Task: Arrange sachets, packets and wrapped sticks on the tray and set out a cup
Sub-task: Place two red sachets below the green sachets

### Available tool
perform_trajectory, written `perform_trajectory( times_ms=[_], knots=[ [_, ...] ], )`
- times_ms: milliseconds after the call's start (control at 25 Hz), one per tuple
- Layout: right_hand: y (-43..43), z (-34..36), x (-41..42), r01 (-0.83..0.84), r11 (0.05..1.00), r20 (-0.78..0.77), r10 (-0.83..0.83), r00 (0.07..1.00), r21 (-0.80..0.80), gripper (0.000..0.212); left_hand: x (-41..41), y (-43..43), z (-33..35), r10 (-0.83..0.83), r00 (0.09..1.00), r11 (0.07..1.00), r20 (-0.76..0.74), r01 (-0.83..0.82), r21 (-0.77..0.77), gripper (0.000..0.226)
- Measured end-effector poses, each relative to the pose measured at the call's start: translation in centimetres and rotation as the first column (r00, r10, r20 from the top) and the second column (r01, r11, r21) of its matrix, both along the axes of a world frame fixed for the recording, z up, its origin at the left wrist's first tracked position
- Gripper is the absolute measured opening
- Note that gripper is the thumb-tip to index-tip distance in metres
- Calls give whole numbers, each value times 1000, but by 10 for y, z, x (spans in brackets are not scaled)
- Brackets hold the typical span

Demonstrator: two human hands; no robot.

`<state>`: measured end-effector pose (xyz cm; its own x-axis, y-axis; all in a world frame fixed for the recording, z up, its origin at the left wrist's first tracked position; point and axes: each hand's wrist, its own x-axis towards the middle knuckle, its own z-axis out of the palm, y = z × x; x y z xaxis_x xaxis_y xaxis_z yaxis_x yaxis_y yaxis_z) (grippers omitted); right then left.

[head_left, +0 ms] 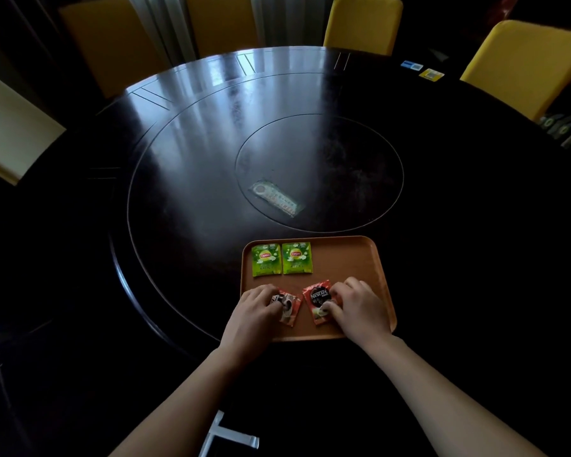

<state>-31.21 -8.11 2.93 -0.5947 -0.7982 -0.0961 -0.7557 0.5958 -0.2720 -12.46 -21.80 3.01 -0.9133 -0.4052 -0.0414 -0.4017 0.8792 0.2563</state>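
Nearest, each red coffee sachet is pinched on the orange-brown wooden tray point(350, 258): left hand point(256, 306) on the left sachet point(289, 308), right hand point(360, 308) on the right sachet point(318, 301), both tilted below two upright green tea packets point(281, 258).

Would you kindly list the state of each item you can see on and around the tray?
tray: flat on table, part filled
green tea sachets: two, side by side, sealed, untouched
left coffee sachet: under left hand
right coffee sachet: under right hand
clear packet: off tray

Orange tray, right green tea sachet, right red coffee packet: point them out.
orange tray point(346, 258): head view, bare floor.
right green tea sachet point(296, 258): head view, centre.
right red coffee packet point(317, 296): head view, printed front.
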Motion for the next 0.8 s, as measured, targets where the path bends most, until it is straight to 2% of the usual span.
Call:
perform_trajectory(
  times_ms=[120, 400, 600, 800],
  knots=[
    [2, -2, 3, -34, 999, 31, 33, 999, 24, 35, 3, 9, -1, 62, 998, 998, 26, -61, -26, 39],
    [-5, 0, 13, -20, 1000, 64, 20, 998, -2, 33, 5, 6, -2, 63, 998, 995, -17, -64, -83, 28],
    [-14, -1, 23, -28, 1000, 45, 28, 999, -11, 31, 6, 2, 3, 52, 998, 998, 17, -52, -19, 37],
    [-24, -4, 30, -14, 999, 61, 17, 998, -41, 36, 16, -2, 6, 66, 997, 997, 41, -64, -34, 39]
  ],
)
